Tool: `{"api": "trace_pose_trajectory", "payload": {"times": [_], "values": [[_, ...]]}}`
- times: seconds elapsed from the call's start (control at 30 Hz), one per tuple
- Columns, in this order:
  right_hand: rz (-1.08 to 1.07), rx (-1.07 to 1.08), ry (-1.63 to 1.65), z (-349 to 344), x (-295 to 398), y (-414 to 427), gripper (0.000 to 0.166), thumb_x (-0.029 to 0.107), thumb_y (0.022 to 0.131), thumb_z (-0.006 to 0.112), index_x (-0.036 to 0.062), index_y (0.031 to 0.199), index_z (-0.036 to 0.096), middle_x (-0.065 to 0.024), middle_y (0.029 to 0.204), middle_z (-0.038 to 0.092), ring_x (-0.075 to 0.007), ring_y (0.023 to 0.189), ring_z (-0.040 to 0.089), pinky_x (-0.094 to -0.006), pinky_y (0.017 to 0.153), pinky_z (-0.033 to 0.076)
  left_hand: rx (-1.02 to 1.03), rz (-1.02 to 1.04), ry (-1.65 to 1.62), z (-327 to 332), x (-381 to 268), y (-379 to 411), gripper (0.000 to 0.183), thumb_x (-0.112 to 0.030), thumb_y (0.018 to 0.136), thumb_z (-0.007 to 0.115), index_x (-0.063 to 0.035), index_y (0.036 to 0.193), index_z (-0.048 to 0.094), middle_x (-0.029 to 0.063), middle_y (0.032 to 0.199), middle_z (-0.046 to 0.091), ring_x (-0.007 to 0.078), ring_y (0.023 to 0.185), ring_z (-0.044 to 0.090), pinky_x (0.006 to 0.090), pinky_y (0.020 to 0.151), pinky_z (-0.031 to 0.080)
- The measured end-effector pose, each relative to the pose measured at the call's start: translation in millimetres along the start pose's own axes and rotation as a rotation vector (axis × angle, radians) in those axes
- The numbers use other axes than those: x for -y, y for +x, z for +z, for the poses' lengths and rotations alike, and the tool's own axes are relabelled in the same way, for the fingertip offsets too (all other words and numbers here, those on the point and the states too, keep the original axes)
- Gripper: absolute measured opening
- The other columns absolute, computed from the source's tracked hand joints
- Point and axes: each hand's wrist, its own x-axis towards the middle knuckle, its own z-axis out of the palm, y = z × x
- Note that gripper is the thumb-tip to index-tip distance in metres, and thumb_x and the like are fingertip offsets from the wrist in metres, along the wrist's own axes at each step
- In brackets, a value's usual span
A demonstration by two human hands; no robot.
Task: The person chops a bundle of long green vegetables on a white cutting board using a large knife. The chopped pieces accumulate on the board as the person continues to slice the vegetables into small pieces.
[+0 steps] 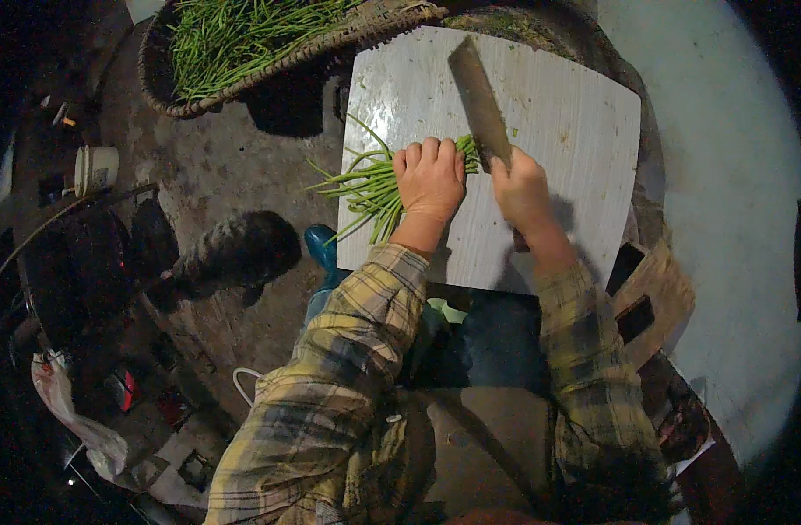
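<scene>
A bunch of long green vegetable stalks (368, 182) lies across a pale wood-grain board (571, 170). My left hand (433, 177) presses down on the bunch and grips it, fingers curled over the stalks near their cut ends. In my right hand (522, 187) is a cleaver (477, 98) with a broad, dull blade, held by its handle. The blade stands right beside the cut ends, just right of my left hand, and points to the board's far edge. Whether it touches the stalks I cannot tell. Small green bits are scattered on the board.
Beyond the board at the upper left, a woven basket (226, 98) holds many more green stalks. A round container with green scraps (538, 29) shows under the board's far edge. A dark furry animal (243, 252) is on the floor at left, near a blue boot (320, 246). A white tub (97, 169) stands farther left.
</scene>
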Motion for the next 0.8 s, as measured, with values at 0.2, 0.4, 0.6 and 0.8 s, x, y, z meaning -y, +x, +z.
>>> {"api": "trace_pose_trajectory", "payload": {"times": [0.2,0.4,0.6,0.8], "values": [[0.12,0.198,-0.021,-52.8,29.4,-25.3,0.019,0.019,0.088,0.057,-0.0005,0.089,0.056,-0.0243,0.074,0.059,-0.0426,0.069,0.059,-0.0482,0.061,0.045,0.021,-0.018,0.012,-3.1,1.1,-1.0,0.015,-0.027,0.08,0.061,-0.0143,0.087,0.058,0.0032,0.086,0.055,0.024,0.085,0.05,0.0396,0.083,0.036],[0.141,0.274,-0.094,-43.8,24.0,-33.4,0.019,0.019,0.089,0.057,-0.0001,0.088,0.055,-0.0229,0.073,0.059,-0.0424,0.069,0.058,-0.046,0.06,0.044,0.025,-0.015,0.002,-3.5,-1.7,1.7,0.014,-0.028,0.081,0.061,-0.0155,0.087,0.059,0.0019,0.087,0.056,0.0235,0.085,0.051,0.0393,0.083,0.036],[0.054,0.204,-0.185,-11.8,23.7,-16.9,0.02,0.019,0.089,0.053,-0.0008,0.093,0.054,-0.0265,0.075,0.06,-0.0451,0.073,0.059,-0.0529,0.063,0.046,0.028,-0.011,-0.003,-3.0,0.5,-1.4,0.014,-0.028,0.081,0.061,-0.0153,0.088,0.06,0.0013,0.088,0.056,0.0231,0.085,0.051,0.0393,0.083,0.036],[-0.144,0.044,-0.094,-0.2,9.3,2.3,0.019,0.018,0.087,0.055,-0.0011,0.088,0.055,-0.0251,0.073,0.06,-0.0434,0.071,0.06,-0.0514,0.064,0.047,-0.017,0.013,-0.018,-1.8,1.5,-1.6,0.015,-0.027,0.079,0.062,-0.0139,0.084,0.057,0.0038,0.083,0.051,0.0238,0.083,0.048,0.0401,0.081,0.035]]}}
